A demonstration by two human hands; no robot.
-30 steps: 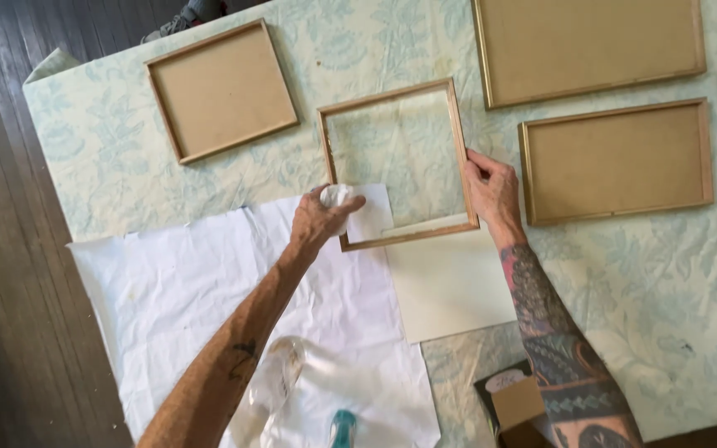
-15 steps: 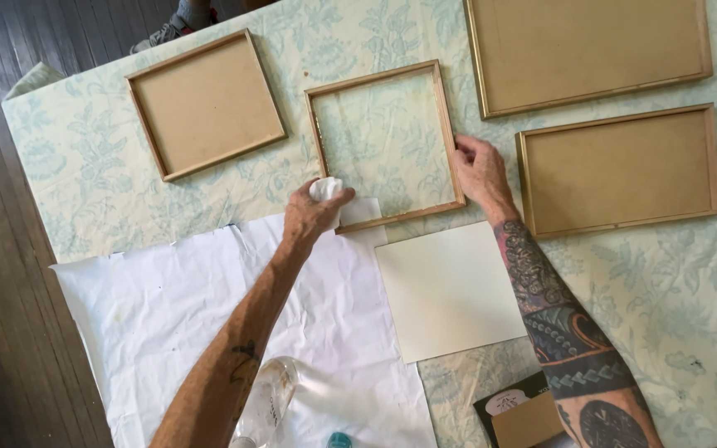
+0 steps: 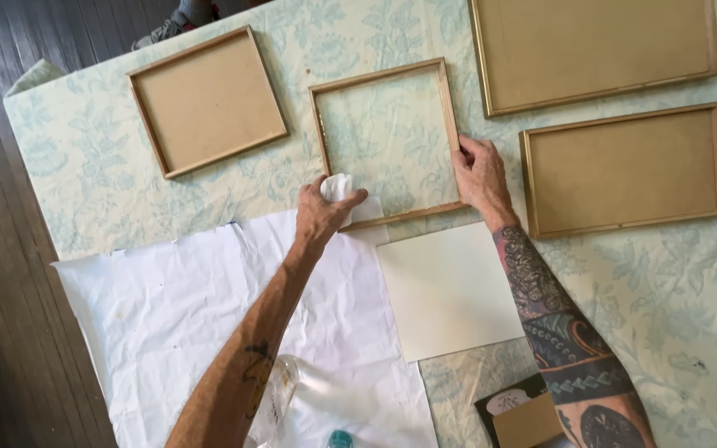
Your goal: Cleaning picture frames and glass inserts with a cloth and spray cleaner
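My left hand (image 3: 323, 213) has its fingers pinched shut on a white cloth (image 3: 338, 187), pressed at the near-left corner of the empty wood frame (image 3: 386, 143), mid tabletop (image 3: 85, 166). Right hand (image 3: 481, 172) lies flat, fingers open, on the frame's right rail. Frame looks light, thin and prob glass inside, so fragile imo; I'd hold it by the rails. Cloth's soft, bunches easily.

Head camera — steeply down, close overhead

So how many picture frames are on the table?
4: left frame; middle frame, touched by the left hand holding a cloth and the right hand; top-right frame, partly cropped; right frame.
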